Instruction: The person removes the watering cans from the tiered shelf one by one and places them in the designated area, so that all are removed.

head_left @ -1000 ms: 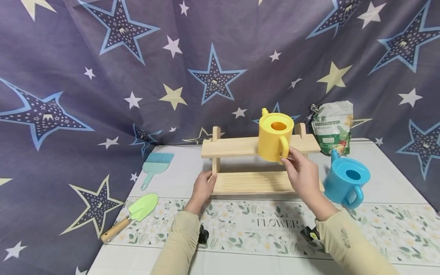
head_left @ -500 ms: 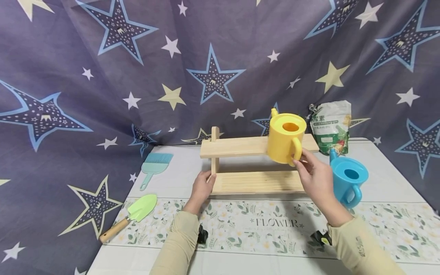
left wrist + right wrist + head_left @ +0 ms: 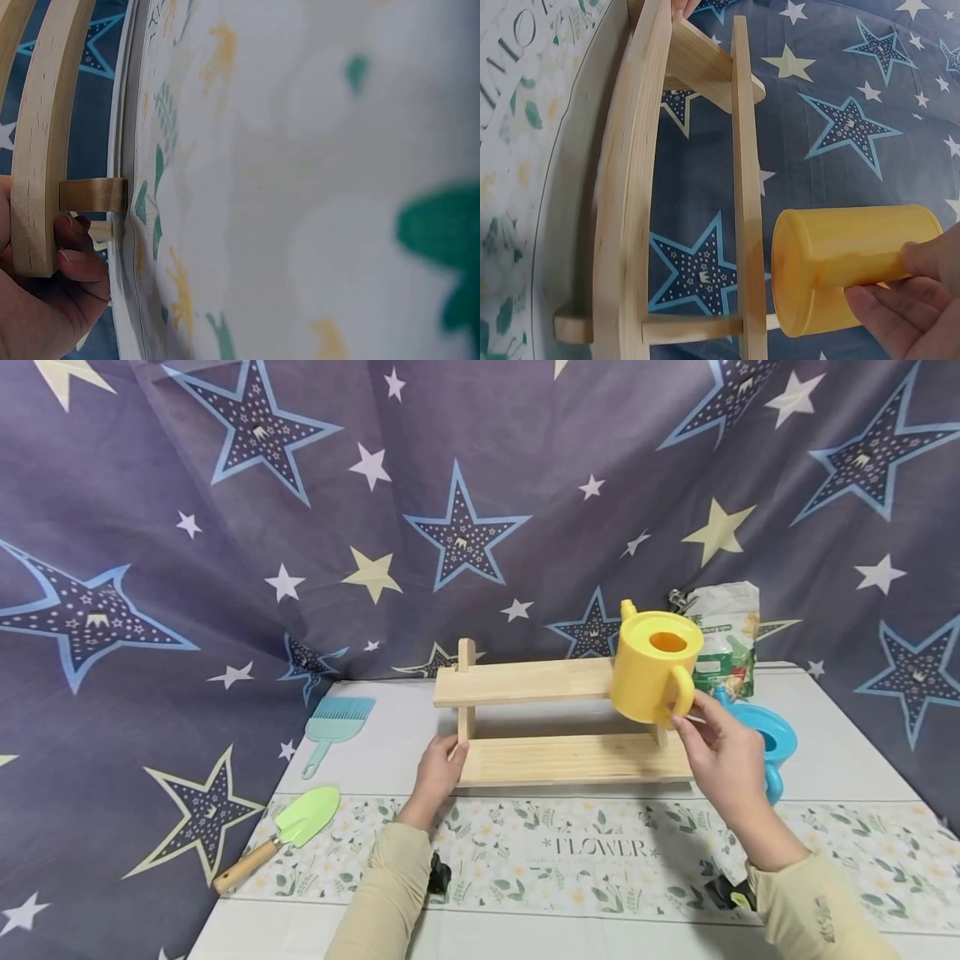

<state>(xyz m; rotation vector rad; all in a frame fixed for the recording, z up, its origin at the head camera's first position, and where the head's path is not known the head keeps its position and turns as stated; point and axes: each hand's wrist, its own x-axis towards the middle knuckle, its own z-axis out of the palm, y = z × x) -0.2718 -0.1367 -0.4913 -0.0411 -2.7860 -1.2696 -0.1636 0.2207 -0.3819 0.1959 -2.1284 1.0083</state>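
My right hand (image 3: 726,758) pinches the handle of a yellow watering can (image 3: 647,670), upright with its spout pointing away. In the head view the can overlaps the right end of a two-tier wooden shelf (image 3: 555,762); the right wrist view has the can's base (image 3: 789,274) right beside the upper board (image 3: 746,187). At the shelf's left end, my left hand (image 3: 437,770) grips the lower board, its fingers (image 3: 79,264) curled under the edge. A blue watering can (image 3: 772,727) stands to the right, partly hidden behind my right hand.
A white and green bag (image 3: 726,635) stands behind the shelf's right end. On the left lie a teal brush (image 3: 337,722) and a green trowel (image 3: 307,817) with a wooden handle. A star-patterned curtain (image 3: 510,460) hangs behind the table.
The yellow watering can has moved right along the upper board with my right hand, covering more of the bag and the blue can. My left hand stays on the shelf.
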